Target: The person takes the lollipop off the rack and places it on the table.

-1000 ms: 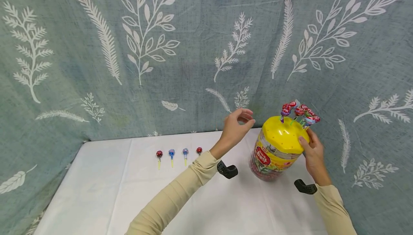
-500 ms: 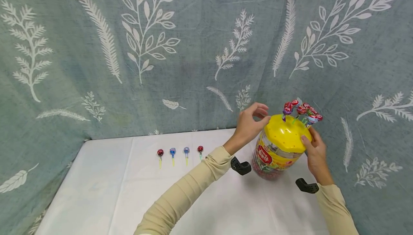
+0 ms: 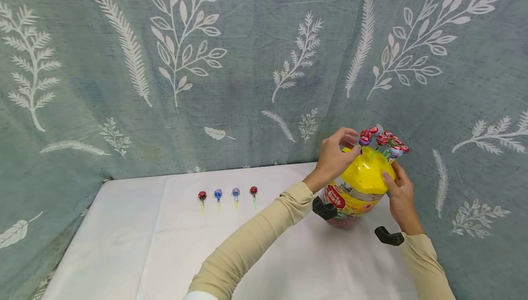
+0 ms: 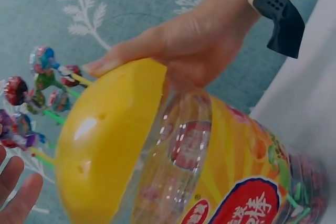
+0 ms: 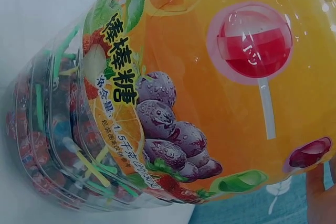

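Note:
A clear plastic candy jar (image 3: 352, 199) with a printed label and a yellow domed lid (image 3: 367, 171) is at the table's right. Several wrapped lollipops (image 3: 382, 140) stand in the lid, stick ends down. My right hand (image 3: 402, 194) grips the lid's right edge, thumb on top and fingers behind. My left hand (image 3: 335, 155) is over the lid's left side, thumb and fingers apart, right beside a red-and-purple lollipop (image 3: 365, 138). In the left wrist view, its fingertips (image 4: 23, 200) show near the lollipops. The right wrist view shows lollipops (image 5: 58, 129) through the jar's clear base.
Several lollipops (image 3: 218, 193) lie in a spaced row on the white-covered table (image 3: 123, 236), left of the jar, sticks toward me. A grey-green curtain (image 3: 243, 71) with white leaf prints hangs behind and at both sides.
My left hand has moved right, from beside the jar to the lollipops on its lid. My right hand keeps its grip on the lid, and the row of lollipops has not moved.

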Demonstrator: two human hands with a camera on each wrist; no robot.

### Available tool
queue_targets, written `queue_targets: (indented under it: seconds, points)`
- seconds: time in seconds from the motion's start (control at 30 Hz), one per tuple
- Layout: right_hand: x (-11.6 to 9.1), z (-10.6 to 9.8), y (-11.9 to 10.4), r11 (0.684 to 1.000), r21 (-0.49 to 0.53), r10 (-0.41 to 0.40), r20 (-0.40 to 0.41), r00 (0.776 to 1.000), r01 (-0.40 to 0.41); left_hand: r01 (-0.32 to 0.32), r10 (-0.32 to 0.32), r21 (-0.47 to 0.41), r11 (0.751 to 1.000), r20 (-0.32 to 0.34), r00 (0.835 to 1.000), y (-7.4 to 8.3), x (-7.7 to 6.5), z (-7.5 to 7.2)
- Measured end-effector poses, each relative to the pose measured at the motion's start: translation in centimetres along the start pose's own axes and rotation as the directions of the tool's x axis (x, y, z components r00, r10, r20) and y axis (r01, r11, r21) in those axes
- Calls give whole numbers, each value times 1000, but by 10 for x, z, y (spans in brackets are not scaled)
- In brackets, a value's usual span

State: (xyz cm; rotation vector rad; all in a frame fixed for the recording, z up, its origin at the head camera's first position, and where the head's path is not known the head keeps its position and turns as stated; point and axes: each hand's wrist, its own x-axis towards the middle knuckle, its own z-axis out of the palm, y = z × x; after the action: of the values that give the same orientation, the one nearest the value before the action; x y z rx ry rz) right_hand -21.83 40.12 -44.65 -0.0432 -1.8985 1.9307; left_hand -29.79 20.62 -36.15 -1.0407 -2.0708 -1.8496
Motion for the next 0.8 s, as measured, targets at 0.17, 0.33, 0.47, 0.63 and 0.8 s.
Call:
queue_targets:
  seconds: [0.17,0.33,0.47,0.63,0.8]
  points:
    - [2,4,3,1000,11,10,3,1000,-10,7,-7,24,1000,8,1000,-3,1,7]
    - [2,4,2,1000,20,-5,-28,1000,5,-18,18,35,999,-1,1000,-3,3,12]
    - [2,2,1,1000,15,-10,-16,1000,10,-29,29,19,999,-17,999,-1,5,14]
    - [1,1,1,1000,5,-1,-3,1000,1,-67,66,-4,998,-58,996,6,8,11]
    - [1,0,2,1000,7,-8,-12,1000,9,-107,106,-2,994,-85,991,9,10,4]
